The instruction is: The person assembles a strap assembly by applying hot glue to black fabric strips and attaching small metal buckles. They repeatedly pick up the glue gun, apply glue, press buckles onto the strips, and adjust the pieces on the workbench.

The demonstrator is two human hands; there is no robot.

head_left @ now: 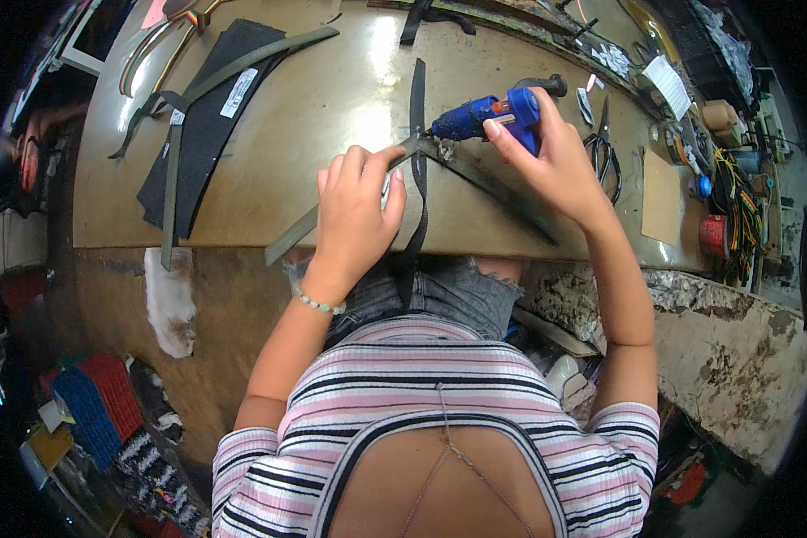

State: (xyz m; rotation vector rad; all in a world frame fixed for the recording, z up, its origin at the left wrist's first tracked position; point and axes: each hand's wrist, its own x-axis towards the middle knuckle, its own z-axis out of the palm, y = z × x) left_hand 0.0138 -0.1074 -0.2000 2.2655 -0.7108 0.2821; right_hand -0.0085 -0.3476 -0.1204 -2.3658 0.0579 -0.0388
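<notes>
My right hand (558,161) grips a blue hot glue gun (475,120), its nozzle pointing left and down at the place where several straps meet. My left hand (357,195) holds a grey-green strap (298,235) against the table, fingers close to the nozzle. Part of a white label shows beside its thumb. A second grey-green strap (502,195) slants off to the right under the glue gun. Through the junction runs a black strap (418,94), hanging over the front edge toward my lap. Whether the nozzle touches the straps, I cannot tell.
Left on the table (242,202) lies black fabric (211,117) with another labelled Y-shaped strap (177,134) across it. To the right are black-handled scissors (604,161), brown cardboard (660,197), a red spool (714,235) and bundled coloured cords (735,202). A black strap piece (414,22) rests at the back.
</notes>
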